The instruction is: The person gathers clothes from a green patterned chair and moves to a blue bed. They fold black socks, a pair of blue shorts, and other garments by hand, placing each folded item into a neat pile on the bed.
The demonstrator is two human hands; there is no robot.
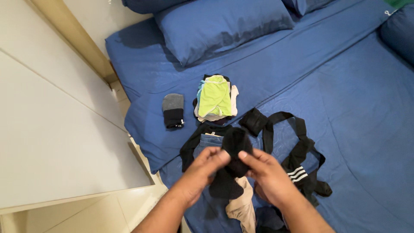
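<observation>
Head view, looking down at a bed (353, 112) with a blue sheet.

Left hand (202, 168): grip closed on a black sock (235, 144), fingers curled round its left side, thumb on top. Right hand (267, 172): grip also closed on the sock, thumb and forefinger pinching its right edge. The sock is held between both hands above the near edge of the bed; its upper end is rolled into a rounded bundle, its lower part hangs down between the wrists.

Under and around the hands, a loose heap of clothes: a blue garment (209, 142) just behind the left hand, a beige garment (243, 205) below the sock, and black straps (297, 151) looping out to the right, one piece with white stripes (297, 173) just beside the right hand. A second black bundle (253, 121) lies just beyond the sock, touching the straps.

Further up the bed, a folded stack (215, 98) with a lime green piece on top, pale and black layers beneath. Left of it, apart, a folded grey-and-black pair (173, 111) lies by itself near the bed edge.

Blue pillow (224, 26) at the head of the bed. White cabinet (51, 129) to the left, close to the bed; pale tiled floor (99, 215) shows between them.
</observation>
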